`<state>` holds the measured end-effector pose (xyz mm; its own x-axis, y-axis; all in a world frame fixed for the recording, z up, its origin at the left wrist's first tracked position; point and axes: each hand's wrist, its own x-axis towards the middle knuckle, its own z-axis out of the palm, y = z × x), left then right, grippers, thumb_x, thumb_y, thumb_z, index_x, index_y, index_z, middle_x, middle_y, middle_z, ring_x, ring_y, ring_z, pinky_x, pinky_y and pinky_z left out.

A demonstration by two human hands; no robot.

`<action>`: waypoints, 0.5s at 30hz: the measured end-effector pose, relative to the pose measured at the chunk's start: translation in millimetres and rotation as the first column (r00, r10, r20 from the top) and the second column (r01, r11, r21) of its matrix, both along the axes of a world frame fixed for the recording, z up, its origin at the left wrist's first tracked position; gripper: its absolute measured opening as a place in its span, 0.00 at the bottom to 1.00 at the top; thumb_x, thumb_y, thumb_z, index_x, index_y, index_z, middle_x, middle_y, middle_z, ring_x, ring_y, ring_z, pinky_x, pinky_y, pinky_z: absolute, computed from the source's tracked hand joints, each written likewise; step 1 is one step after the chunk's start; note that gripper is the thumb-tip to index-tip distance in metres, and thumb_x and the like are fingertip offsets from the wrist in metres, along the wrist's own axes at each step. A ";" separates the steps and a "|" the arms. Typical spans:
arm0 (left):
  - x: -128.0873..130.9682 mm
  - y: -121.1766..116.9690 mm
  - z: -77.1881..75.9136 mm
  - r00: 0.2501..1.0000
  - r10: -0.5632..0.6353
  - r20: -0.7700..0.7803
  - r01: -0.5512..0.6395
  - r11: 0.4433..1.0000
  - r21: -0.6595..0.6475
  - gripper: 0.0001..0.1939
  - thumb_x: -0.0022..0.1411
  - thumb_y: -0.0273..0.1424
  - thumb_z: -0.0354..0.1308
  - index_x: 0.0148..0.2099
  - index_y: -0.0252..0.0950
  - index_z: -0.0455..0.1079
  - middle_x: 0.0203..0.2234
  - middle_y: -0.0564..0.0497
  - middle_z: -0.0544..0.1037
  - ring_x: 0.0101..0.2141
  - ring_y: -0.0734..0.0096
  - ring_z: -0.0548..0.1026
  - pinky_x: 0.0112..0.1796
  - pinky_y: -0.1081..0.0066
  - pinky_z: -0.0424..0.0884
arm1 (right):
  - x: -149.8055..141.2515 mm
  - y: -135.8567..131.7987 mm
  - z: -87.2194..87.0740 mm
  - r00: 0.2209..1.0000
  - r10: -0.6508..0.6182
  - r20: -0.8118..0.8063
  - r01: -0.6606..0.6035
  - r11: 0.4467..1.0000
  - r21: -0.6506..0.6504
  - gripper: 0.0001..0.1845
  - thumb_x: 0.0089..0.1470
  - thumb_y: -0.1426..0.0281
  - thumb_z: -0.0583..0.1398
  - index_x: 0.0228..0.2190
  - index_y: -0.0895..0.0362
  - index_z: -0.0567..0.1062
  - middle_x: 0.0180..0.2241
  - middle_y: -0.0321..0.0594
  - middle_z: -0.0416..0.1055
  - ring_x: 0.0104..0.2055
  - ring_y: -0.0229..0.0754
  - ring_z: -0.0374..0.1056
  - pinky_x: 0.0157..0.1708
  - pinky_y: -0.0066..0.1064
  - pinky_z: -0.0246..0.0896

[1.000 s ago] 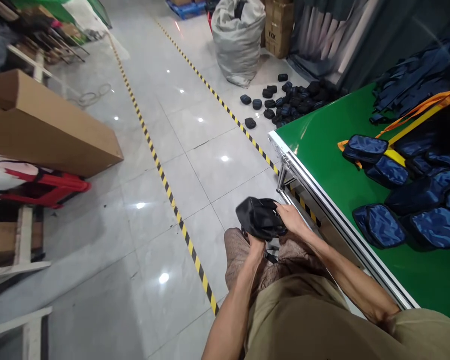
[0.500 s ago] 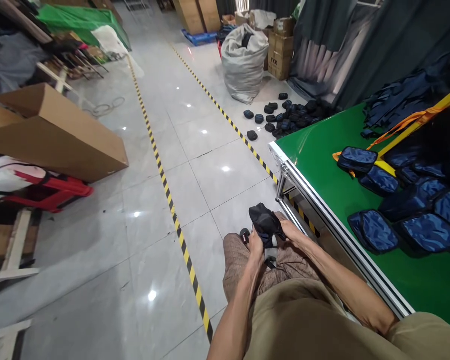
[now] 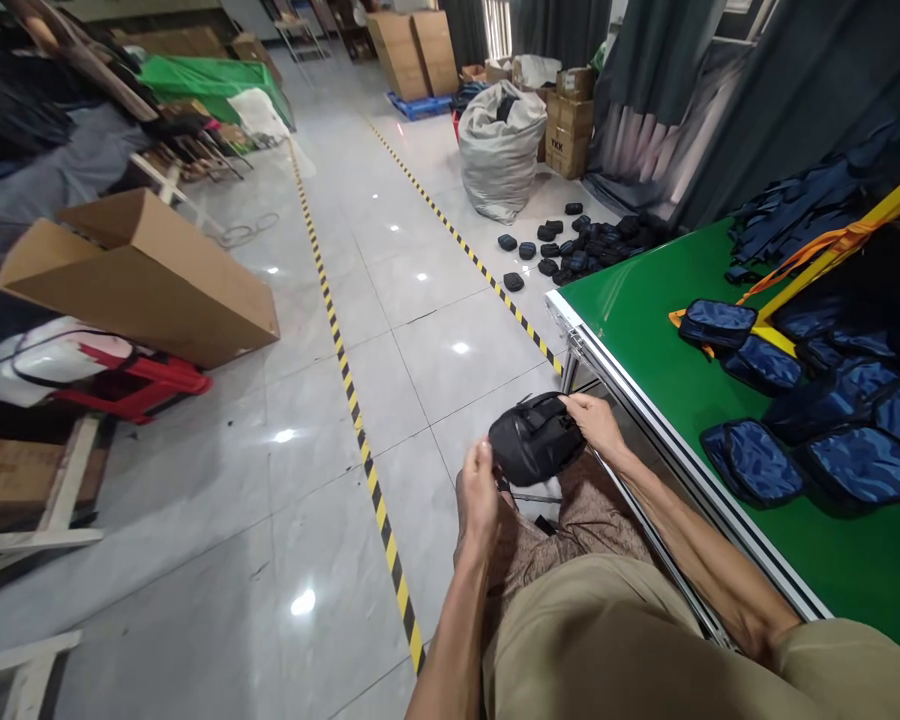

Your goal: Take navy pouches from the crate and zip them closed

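Note:
A small black pouch (image 3: 534,440) is stretched between my two hands above my lap, its smooth, rounded side facing up. My left hand (image 3: 481,492) is closed at the pouch's left edge, thumb uppermost. At the upper right corner, my right hand (image 3: 597,424) pinches the pouch's rim between thumb and fingers. The underside of the pouch is hidden. To my right, several blue camouflage-patterned pouches (image 3: 751,462) lie on a green-topped table (image 3: 630,300).
The table's metal edge (image 3: 690,480) runs close beside my right forearm. Several dark pouches (image 3: 585,245) lie heaped on the floor near a big white sack (image 3: 499,165). An open cardboard box (image 3: 172,285) stands at left. Yellow-black tape (image 3: 360,430) crosses the floor.
The pouch was bunched up low between my hands; now it is spread out fuller, with its rounded face showing. My hands have moved farther apart, and the view has tilted slightly.

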<state>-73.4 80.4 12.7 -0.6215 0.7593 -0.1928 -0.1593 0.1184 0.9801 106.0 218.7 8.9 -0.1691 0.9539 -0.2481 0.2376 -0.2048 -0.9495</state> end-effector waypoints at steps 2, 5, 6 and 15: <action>-17.2 0.5 32.8 0.999 0.039 0.011 -0.040 0.996 0.086 0.27 0.71 0.56 0.62 0.54 0.38 0.80 0.45 0.44 0.84 0.45 0.61 0.81 0.45 0.67 0.75 | -4.0 0.3 21.0 0.997 0.055 0.058 -0.063 0.986 0.156 0.22 0.58 0.48 0.67 0.35 0.55 0.84 0.30 0.36 0.78 0.33 0.44 0.69 0.34 0.31 0.59; -24.9 -7.0 70.0 0.980 -0.157 -0.121 0.165 0.984 0.063 0.23 0.64 0.48 0.73 0.53 0.40 0.83 0.48 0.43 0.85 0.49 0.56 0.81 0.50 0.65 0.74 | -7.3 -14.1 44.7 0.968 0.166 0.186 -0.227 0.895 0.384 0.16 0.64 0.53 0.67 0.40 0.51 0.89 0.32 0.37 0.81 0.34 0.44 0.71 0.37 0.33 0.61; -22.1 -11.1 74.6 0.957 -0.231 -0.176 0.239 0.971 0.026 0.21 0.62 0.45 0.76 0.53 0.41 0.84 0.48 0.44 0.85 0.49 0.56 0.81 0.51 0.63 0.73 | -6.4 -20.5 49.3 0.948 0.221 0.230 -0.304 0.846 0.439 0.15 0.66 0.54 0.67 0.41 0.49 0.89 0.33 0.38 0.81 0.35 0.45 0.72 0.38 0.33 0.61; 47.8 -51.8 15.2 0.959 -0.237 -0.154 0.237 0.971 -0.016 0.11 0.68 0.42 0.69 0.46 0.45 0.87 0.44 0.44 0.86 0.48 0.50 0.78 0.58 0.57 0.68 | 37.0 -54.9 52.9 0.738 0.647 0.190 -0.674 0.700 0.237 0.23 0.71 0.48 0.63 0.38 0.51 0.89 0.33 0.40 0.77 0.37 0.45 0.70 0.39 0.34 0.62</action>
